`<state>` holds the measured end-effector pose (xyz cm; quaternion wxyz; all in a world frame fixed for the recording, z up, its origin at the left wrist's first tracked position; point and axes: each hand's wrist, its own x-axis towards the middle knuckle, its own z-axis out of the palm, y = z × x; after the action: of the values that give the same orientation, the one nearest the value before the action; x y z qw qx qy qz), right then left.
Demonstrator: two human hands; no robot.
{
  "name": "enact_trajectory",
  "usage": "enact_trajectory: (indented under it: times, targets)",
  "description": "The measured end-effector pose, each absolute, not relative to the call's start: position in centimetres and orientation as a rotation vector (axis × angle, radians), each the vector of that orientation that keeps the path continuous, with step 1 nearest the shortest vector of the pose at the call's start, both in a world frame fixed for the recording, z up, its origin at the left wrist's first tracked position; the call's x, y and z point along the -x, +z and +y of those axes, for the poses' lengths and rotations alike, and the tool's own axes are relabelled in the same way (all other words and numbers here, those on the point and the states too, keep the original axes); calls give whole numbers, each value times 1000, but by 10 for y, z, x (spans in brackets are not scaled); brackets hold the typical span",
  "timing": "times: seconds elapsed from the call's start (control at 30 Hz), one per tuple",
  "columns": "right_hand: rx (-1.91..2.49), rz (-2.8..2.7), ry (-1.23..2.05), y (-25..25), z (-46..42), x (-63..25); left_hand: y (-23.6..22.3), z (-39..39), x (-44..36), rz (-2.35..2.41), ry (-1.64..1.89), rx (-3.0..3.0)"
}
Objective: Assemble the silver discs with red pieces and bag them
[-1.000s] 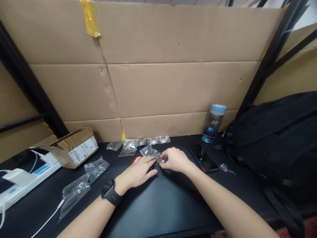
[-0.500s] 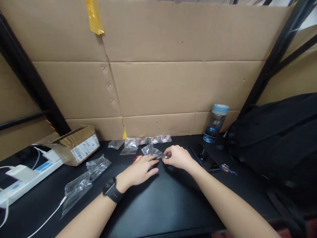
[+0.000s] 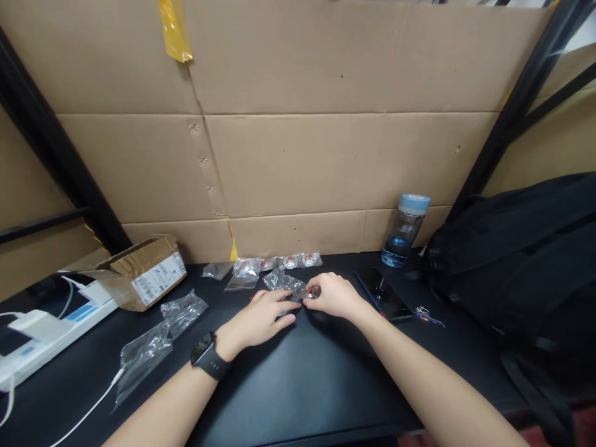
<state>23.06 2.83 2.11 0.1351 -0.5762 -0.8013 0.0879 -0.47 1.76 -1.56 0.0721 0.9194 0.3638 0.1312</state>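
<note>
My right hand (image 3: 334, 294) is closed in a pinch around a small round shiny object (image 3: 312, 292) with a bit of red on it; the fingers hide much of it. My left hand (image 3: 266, 316), wearing a black watch on the wrist, lies low over the table with its fingers stretched out. Its fingertips reach the edge of a crumpled clear plastic bag (image 3: 285, 283), just left of the round object. A small piece of something red (image 3: 254, 296) shows behind the left hand, mostly covered.
Along the cardboard wall lie several bagged silver discs (image 3: 291, 261). Empty clear bags (image 3: 145, 357), an opened carton (image 3: 156, 276) and a white power strip (image 3: 56, 341) are on the left. To the right are a phone (image 3: 386, 298), keys (image 3: 426, 315), a water bottle (image 3: 405, 233) and a black backpack (image 3: 521, 261).
My left hand has shifted slightly left, covering more of the red thing. The right hand keeps its pinch on the round object, almost unmoved. The view has shifted slightly.
</note>
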Motion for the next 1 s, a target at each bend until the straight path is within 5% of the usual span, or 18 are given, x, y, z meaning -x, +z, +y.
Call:
enact_trajectory:
  times: [1.0]
  targets:
    - [1582,-2278,327,21,29,-229,-8,20,-6,1266,764,-2765]
